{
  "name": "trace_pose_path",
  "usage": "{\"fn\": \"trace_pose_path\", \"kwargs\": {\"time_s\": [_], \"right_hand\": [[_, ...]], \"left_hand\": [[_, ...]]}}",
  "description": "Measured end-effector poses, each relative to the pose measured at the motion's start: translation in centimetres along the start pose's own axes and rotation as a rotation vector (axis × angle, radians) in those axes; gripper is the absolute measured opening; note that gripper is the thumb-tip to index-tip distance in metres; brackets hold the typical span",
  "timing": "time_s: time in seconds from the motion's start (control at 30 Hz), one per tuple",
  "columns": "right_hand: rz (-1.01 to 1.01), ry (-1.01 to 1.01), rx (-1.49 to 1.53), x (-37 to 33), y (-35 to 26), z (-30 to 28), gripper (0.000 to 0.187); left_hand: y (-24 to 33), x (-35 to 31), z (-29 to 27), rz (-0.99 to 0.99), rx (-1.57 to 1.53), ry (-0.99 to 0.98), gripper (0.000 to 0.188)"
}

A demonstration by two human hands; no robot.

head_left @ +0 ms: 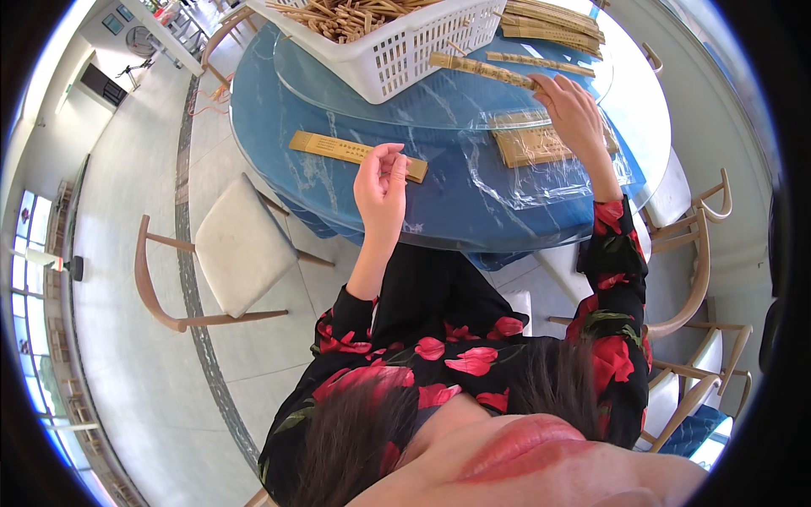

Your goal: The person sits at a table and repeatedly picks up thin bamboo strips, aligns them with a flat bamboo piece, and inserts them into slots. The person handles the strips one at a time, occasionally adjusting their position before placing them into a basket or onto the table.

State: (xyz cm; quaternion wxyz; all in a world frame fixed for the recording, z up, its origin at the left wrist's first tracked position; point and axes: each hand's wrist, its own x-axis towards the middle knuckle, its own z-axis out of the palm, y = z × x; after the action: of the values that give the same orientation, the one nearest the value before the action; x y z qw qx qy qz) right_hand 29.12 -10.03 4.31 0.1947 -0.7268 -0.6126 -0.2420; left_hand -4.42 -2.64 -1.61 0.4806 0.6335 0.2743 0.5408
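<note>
Steadily, keep the pinched strip (pixel 481 69) level beside the basket (pixel 401 72).
Right hand (pixel 564 103) grips its end; left hand (pixel 382 182), half-curled over a yellow sleeve (pixel 334 148) basket's near side, hold unclear.

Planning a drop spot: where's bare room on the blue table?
Free: blue tabletop between the flat tan sleeve by the left hand and the clear film; also left of that sleeve. Crowded: right side, with film, tan stack and right hand holding a tan strip; back, under the white basket.
</note>
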Motion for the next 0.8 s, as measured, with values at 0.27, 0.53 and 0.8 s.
{"fn": "trace_pose_path", "kwargs": {"time_s": [0.27,0.53,0.8], "right_hand": [[0.097,-0.249,-0.318,2.5,12.7,4.0,0.044],[-0.002,0.299,-0.062,5.8,7.4,4.2,0.033],[-0.618,0.624,0.440,15.4,-13.3,-2.0,0.028]], "left_hand": [[-0.7,-0.5,0.4,0.029,0.024,0.025,0.008],[-0.9,-0.6,0.3,0.047,0.090,0.022,0.007],[-0.3,-0.9,-0.6,0.023,0.181,0.033,0.006]]}}
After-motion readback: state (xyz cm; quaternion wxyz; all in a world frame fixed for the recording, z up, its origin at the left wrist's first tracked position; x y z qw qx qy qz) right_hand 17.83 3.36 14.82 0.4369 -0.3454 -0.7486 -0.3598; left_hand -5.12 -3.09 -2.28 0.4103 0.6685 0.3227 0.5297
